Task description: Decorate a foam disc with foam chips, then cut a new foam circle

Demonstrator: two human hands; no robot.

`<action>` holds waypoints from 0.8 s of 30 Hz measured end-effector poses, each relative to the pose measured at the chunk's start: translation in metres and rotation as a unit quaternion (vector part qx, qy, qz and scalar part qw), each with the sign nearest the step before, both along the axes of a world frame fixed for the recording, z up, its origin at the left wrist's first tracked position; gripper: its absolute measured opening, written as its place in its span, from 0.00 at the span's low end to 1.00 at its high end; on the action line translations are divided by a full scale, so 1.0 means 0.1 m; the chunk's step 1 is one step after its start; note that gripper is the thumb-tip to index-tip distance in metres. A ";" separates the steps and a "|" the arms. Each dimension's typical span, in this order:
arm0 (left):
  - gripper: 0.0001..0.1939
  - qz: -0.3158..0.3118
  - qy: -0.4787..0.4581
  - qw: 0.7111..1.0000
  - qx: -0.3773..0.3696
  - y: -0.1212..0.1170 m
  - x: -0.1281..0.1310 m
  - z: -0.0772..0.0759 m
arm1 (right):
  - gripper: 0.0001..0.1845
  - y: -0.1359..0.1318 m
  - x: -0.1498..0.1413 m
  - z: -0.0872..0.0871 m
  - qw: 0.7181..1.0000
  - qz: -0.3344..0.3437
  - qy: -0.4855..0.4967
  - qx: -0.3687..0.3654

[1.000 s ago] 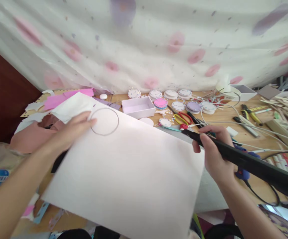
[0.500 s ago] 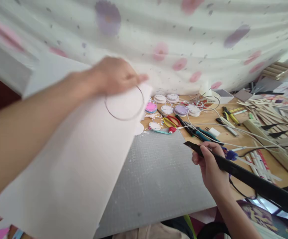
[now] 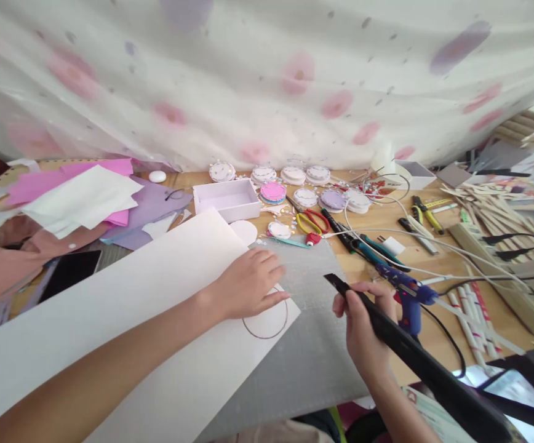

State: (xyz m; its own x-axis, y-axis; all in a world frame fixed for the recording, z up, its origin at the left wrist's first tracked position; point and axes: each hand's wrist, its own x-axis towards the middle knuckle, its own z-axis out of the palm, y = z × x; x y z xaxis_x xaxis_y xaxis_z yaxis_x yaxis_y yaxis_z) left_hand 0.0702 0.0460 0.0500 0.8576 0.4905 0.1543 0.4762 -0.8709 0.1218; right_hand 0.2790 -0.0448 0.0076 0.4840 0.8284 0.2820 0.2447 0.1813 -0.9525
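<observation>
A large white sheet of card (image 3: 156, 357) lies across the grey cutting mat (image 3: 290, 369). A circle outline (image 3: 267, 338) is drawn near the sheet's right corner. My left hand (image 3: 248, 280) rests flat on the sheet with fingers stretched out, over part of that circle. To the right of the sheet, my right hand (image 3: 368, 326) grips a black utility knife (image 3: 400, 335). Its blade tip points left, above the mat and apart from the sheet. A blue glue gun (image 3: 408, 295) lies just beyond my right hand.
Several decorated discs (image 3: 306, 197) stand behind the mat, beside a pale open box (image 3: 226, 202). Pliers (image 3: 378, 252), scissors (image 3: 313, 221) and white cables lie at centre right. A power strip (image 3: 502, 264) sits farther right. Coloured scraps (image 3: 77, 197) and a phone (image 3: 71, 274) are at left.
My left hand has come down with the white sheet, which was raised and now lies on the mat. My fingers have spread out. My right hand still holds the knife, slightly farther left.
</observation>
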 end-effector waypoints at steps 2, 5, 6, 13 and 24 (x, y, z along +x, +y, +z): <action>0.32 0.052 -0.013 0.998 -0.023 -0.17 -0.16 -0.14 | 0.09 0.01 -0.03 -0.04 0.998 0.045 -0.043 -0.004; 0.41 0.098 0.003 0.994 -0.039 -0.41 -0.30 -0.36 | 0.08 0.05 -0.11 -0.12 0.984 0.131 -0.121 -0.012; 0.42 0.111 0.009 0.993 -0.038 -0.47 -0.32 -0.42 | 0.08 0.07 -0.13 -0.15 0.976 0.155 -0.152 0.002; 0.45 0.175 0.016 0.984 -0.031 -0.56 -0.32 -0.66 | 0.12 0.14 -0.21 -0.25 0.951 0.223 -0.199 0.081; 0.44 0.208 -0.001 0.976 -0.068 -0.51 -0.24 -0.64 | 0.13 0.06 -0.26 -0.33 0.928 0.285 -0.224 0.088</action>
